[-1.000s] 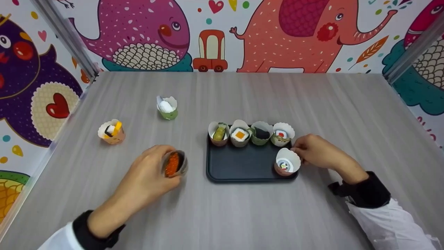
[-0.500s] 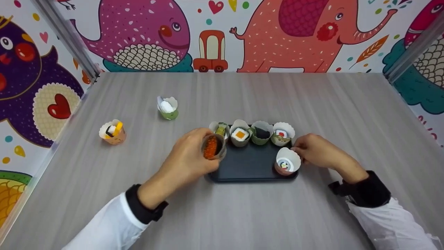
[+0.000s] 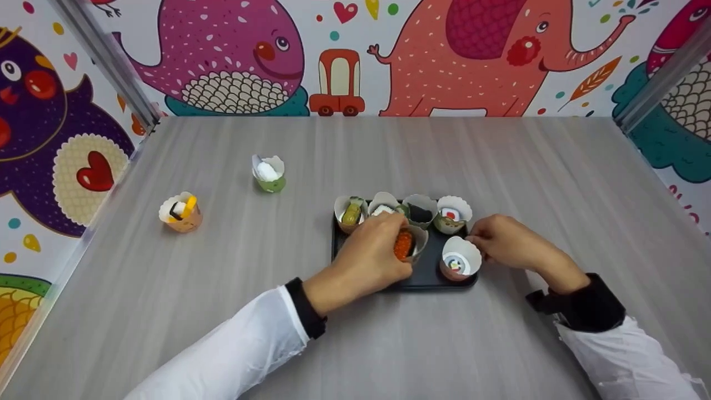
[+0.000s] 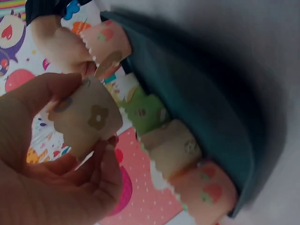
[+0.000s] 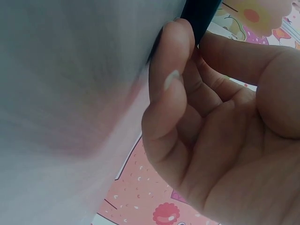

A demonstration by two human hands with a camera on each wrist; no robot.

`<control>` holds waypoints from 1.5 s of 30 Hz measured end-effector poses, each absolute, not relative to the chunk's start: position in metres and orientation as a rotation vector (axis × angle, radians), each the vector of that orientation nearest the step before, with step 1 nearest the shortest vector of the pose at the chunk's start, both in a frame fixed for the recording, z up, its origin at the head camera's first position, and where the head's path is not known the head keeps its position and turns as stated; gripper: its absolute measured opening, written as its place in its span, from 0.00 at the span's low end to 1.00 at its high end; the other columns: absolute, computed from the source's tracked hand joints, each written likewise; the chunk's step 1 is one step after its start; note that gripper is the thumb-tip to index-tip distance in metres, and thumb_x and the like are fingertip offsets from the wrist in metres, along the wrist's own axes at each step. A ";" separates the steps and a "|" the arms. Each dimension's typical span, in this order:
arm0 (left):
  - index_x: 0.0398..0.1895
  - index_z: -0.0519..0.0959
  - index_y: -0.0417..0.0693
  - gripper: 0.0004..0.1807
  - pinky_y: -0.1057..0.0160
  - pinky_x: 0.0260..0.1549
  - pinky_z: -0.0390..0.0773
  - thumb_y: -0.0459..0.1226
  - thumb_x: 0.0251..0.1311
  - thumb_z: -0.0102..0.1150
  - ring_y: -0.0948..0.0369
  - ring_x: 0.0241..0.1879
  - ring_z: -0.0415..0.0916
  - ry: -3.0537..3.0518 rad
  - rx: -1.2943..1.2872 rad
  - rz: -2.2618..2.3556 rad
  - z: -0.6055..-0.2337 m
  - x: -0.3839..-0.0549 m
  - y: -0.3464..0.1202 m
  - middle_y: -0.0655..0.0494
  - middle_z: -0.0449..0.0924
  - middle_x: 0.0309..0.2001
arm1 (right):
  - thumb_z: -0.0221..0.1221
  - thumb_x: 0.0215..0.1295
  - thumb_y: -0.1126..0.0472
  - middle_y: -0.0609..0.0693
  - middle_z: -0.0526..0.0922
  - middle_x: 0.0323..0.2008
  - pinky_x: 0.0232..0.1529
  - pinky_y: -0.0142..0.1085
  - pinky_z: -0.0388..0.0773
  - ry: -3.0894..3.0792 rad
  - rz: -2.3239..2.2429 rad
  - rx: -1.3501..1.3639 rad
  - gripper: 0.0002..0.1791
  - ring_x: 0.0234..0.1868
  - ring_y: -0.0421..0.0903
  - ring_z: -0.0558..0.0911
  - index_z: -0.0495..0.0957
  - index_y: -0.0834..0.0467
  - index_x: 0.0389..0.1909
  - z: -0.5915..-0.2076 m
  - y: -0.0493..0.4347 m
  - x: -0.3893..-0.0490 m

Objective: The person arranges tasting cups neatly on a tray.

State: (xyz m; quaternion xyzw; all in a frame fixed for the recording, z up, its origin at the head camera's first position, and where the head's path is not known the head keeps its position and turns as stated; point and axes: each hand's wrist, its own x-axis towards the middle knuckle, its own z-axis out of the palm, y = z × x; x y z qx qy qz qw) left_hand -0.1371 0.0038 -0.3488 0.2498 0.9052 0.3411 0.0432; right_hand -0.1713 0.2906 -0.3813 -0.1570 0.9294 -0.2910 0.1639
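My left hand (image 3: 371, 255) grips a paper baking cup (image 3: 421, 242) by its sides, over the middle of the black tray (image 3: 430, 280). An orange-topped piece like roe sushi (image 3: 402, 245) sits inside it. The left wrist view shows thumb and fingertips on either side of this beige cup (image 4: 91, 119), above the tray. My right hand (image 3: 514, 244) pinches the tray's right edge between thumb and curled fingers, as the right wrist view shows at the dark rim (image 5: 200, 21). Beside it on the tray stands a pink cup (image 3: 458, 272) with a round piece inside.
Along the tray's back edge stand several filled cups, among them a green cup (image 3: 417, 224) and a patterned cup (image 3: 451, 224). My left hand partly covers one. Left of the tray are a green cup (image 3: 270, 182) with something white and an orange-brown cup (image 3: 186, 222) on the table.
My left hand has carried the orange-topped cup rightward, from the table left of the tray to over its middle. The right hand and the tray have stayed put.
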 end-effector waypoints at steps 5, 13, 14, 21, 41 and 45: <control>0.45 0.78 0.44 0.22 0.62 0.37 0.75 0.30 0.45 0.76 0.58 0.40 0.74 2.763 0.810 0.949 -0.358 -0.139 0.019 0.57 0.75 0.38 | 0.59 0.75 0.64 0.45 0.80 0.18 0.25 0.34 0.71 2.653 -0.828 -0.443 0.10 0.19 0.41 0.78 0.82 0.60 0.31 -0.381 0.291 -0.171; 0.51 0.78 0.40 0.26 0.58 0.42 0.77 0.32 0.47 0.77 0.54 0.45 0.75 2.760 0.801 0.845 -0.366 -0.140 0.035 0.53 0.78 0.42 | 0.59 0.75 0.64 0.45 0.79 0.19 0.25 0.35 0.72 2.651 -0.819 -0.443 0.10 0.20 0.41 0.78 0.82 0.61 0.32 -0.382 0.291 -0.171; 0.51 0.78 0.40 0.26 0.58 0.42 0.77 0.32 0.48 0.77 0.54 0.45 0.75 2.760 0.801 0.836 -0.367 -0.141 0.036 0.53 0.78 0.42 | 0.59 0.75 0.64 0.45 0.79 0.19 0.25 0.35 0.72 2.650 -0.818 -0.442 0.10 0.20 0.41 0.78 0.82 0.61 0.32 -0.381 0.291 -0.171; 0.55 0.78 0.39 0.28 0.56 0.46 0.78 0.34 0.50 0.77 0.52 0.47 0.75 2.769 0.771 0.760 -0.371 -0.141 0.042 0.50 0.79 0.46 | 0.59 0.75 0.64 0.45 0.80 0.19 0.25 0.35 0.73 2.645 -0.815 -0.439 0.10 0.20 0.41 0.78 0.82 0.61 0.32 -0.381 0.289 -0.171; 0.66 0.77 0.40 0.41 0.56 0.53 0.77 0.50 0.52 0.82 0.54 0.51 0.76 2.885 0.888 0.746 -0.360 -0.131 0.029 0.50 0.80 0.52 | 0.59 0.75 0.65 0.45 0.80 0.20 0.25 0.34 0.73 2.647 -0.820 -0.460 0.09 0.21 0.41 0.78 0.82 0.61 0.32 -0.381 0.290 -0.171; 0.61 0.81 0.43 0.34 0.55 0.55 0.76 0.49 0.54 0.80 0.54 0.51 0.76 2.975 0.956 0.859 -0.358 -0.128 0.015 0.52 0.80 0.51 | 0.58 0.75 0.65 0.45 0.80 0.20 0.25 0.35 0.72 2.654 -0.812 -0.465 0.10 0.20 0.40 0.78 0.82 0.61 0.31 -0.381 0.290 -0.171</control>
